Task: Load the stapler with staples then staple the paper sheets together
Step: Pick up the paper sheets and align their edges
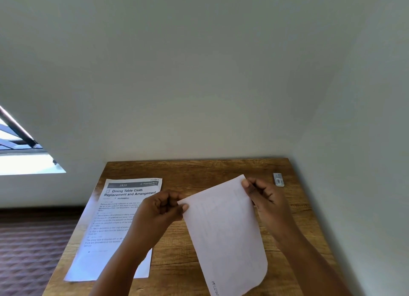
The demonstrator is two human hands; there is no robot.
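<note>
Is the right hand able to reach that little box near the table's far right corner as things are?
Probably yes, but not freely. The little box lies just beyond the right hand with bare table between them. That hand is pinching the blank sheet, which it would have to release first.

My left hand (pixel 163 207) and right hand (pixel 263 196) are both bare: no gloves, no rings that I can make out, no watch or band at either wrist. My forearms are uncovered too, right down to the bottom edge of the view, so no sleeve or cuff shows anywhere. My fingernails look short and plain, though the picture is too soft to say more about them. Nothing is written or marked on my hands.
</note>
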